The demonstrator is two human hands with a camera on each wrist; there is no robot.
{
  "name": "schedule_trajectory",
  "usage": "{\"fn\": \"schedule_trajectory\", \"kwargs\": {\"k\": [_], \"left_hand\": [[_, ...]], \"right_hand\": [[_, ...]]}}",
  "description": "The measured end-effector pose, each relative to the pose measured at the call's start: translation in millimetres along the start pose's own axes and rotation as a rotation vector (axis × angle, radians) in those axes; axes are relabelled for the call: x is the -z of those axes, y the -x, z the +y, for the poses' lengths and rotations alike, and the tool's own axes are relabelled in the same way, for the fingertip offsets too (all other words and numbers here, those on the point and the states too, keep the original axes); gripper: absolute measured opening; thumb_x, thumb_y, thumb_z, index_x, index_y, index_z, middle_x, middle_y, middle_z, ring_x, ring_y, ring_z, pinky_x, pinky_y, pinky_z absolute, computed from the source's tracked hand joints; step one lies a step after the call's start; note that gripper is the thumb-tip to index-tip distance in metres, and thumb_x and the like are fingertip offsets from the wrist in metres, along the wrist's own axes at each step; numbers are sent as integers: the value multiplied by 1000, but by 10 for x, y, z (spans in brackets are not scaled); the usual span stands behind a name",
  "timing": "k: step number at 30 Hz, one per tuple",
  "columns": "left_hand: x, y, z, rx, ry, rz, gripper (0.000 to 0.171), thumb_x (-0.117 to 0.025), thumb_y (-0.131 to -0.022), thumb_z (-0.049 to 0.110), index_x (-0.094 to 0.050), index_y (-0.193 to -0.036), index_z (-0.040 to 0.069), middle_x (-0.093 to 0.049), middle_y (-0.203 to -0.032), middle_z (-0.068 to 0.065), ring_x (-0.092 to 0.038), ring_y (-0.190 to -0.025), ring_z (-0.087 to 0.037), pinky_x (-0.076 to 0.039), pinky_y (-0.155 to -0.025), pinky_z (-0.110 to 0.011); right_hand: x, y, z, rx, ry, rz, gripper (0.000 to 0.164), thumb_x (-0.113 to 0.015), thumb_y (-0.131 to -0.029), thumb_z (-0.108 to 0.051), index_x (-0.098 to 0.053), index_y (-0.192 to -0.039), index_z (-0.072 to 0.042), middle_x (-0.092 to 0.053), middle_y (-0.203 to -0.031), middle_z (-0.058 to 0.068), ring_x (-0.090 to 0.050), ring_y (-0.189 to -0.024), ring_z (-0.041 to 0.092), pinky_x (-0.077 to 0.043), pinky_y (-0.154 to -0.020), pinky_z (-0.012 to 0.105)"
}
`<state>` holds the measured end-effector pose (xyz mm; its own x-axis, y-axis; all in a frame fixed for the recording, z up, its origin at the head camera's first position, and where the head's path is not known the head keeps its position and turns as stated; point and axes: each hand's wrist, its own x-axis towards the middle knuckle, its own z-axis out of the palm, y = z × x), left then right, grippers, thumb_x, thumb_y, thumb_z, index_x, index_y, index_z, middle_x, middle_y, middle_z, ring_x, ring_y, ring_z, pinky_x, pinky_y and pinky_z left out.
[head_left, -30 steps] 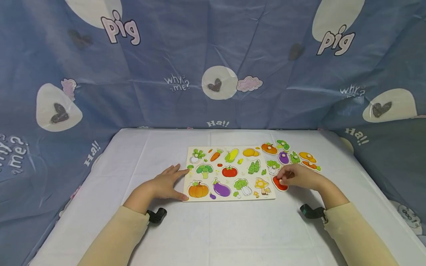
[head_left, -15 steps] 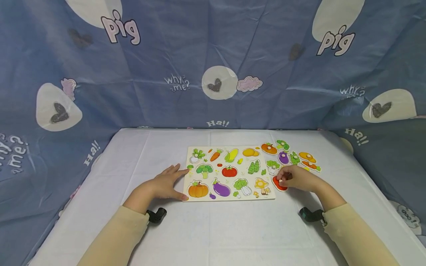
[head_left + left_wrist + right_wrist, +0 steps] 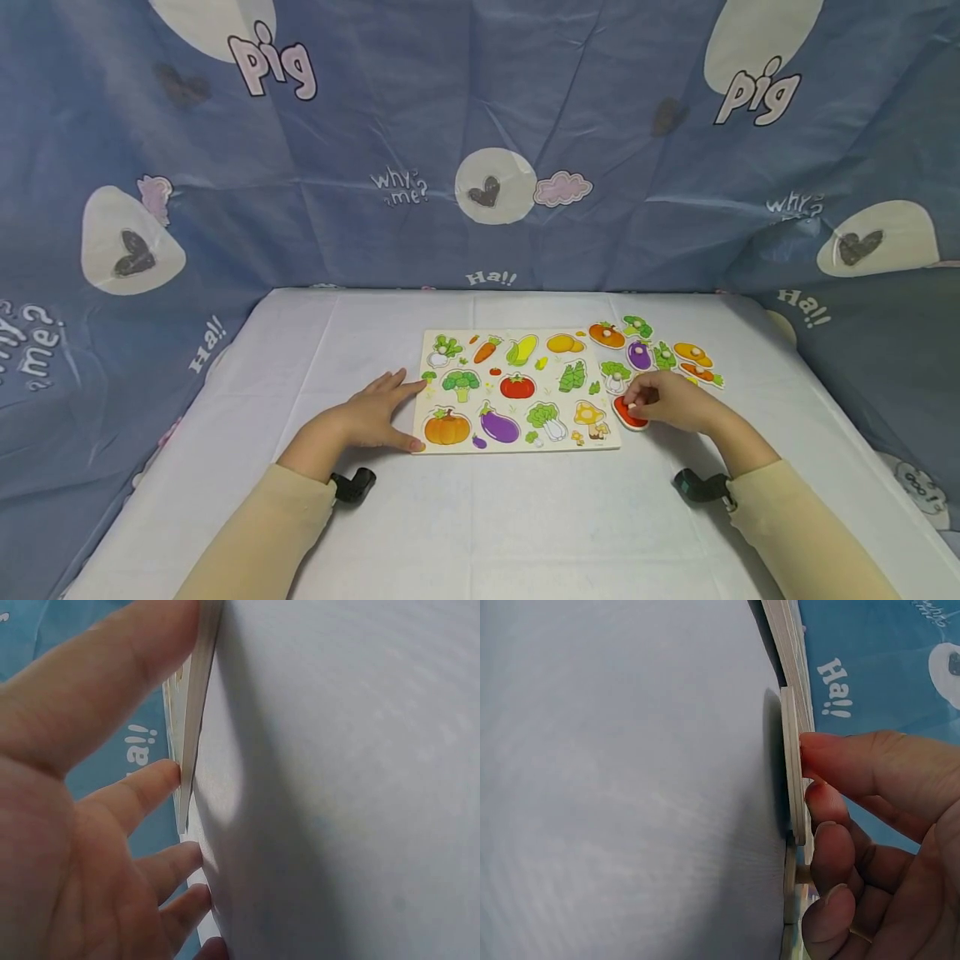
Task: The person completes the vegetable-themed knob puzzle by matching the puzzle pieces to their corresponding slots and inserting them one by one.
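Puzzle board: wood — smooth, pale sides
Red piece: wood too, in thin layers
Tablecloth: matt cloth, a few creases
Blue curtain: wrinkly cloth — a bit shiny
Sleeves: soft-looking cloth
Wrist cameras: black plastic

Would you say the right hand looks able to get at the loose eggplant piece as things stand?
Not at once, I think: the right hand pinches the red piece. Once freed, it probably could, since the eggplant piece lies nearby, uncovered.

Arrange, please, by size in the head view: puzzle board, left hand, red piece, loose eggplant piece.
1. Puzzle board
2. Left hand
3. Red piece and loose eggplant piece: unsure, red piece partly hidden.
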<state>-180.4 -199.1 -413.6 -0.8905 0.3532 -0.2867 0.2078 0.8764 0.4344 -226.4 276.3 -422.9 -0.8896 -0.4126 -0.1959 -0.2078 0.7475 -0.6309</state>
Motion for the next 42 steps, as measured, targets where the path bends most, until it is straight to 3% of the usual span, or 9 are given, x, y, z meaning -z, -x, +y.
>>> {"fn": "schedule_trajectory", "kwargs": {"k": [17, 22, 33, 42], "left_hand": [[-18, -22, -37, 1, 0, -1, 104, -84, -73, 52, -35, -157, 16, -14, -164, -25, -8, -150, -48, -13, -116, -67], [-15, -20, -35, -1, 0, -3, 103, -84, -73, 52, -35, -157, 16, -14, -164, -25, -8, -150, -47, -13, -117, -67], [-1, -4, -17, 0, 0, -3, 103, -85, -73, 51, -35, -157, 16, -14, -164, -25, -8, -150, -47, -13, -116, -68], [-3, -18, -27, 8, 12, -9, 105, -85, -73, 53, -35, -157, 16, -13, -164, -24, -8, -150, -47, -13, -116, -68]], "right_hand": [[80, 1, -60, 35, 12, -15, 10, -74, -87, -4, -69, -94, -9, -60, -83, 1, -53, -79, 19, -48, -65, 27], [120, -28, -135, 84, 1, -28, 10, -73, -88, -3, -69, -94, -8, -60, -83, 2, -54, -78, 19, -48, -63, 26], [94, -215, -364, 181, -4, -72, 8, -74, -88, -4, -70, -91, -11, -62, -82, 0, -56, -75, 18, -51, -61, 28], [10, -445, -547, 195, -27, -118, 6, -72, -91, -8, -70, -94, -13, -63, -86, 0, -56, -80, 20, -49, -67, 28]]}}
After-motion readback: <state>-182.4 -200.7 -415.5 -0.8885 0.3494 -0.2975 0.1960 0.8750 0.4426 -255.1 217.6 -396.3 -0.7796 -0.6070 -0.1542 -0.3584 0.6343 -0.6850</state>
